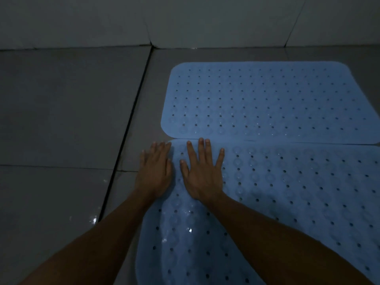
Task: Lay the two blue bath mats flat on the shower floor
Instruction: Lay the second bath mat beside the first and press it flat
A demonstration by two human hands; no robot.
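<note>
Head camera showed the near blue mat touching the far blue mat on grey floor tiles. My right hand pressed it flat-fingered; my left hand lay flat at its corner, gripping nothing.

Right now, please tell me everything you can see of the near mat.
The near mat is pale blue, looks rubbery, with rounded corners, rows of small holes and round suction-cup bumps. It lies on the grey tiled floor, its far edge meeting the far mat. The right hand presses flat on its far left corner; the left hand lies flat at its left edge, partly on the floor.
</note>
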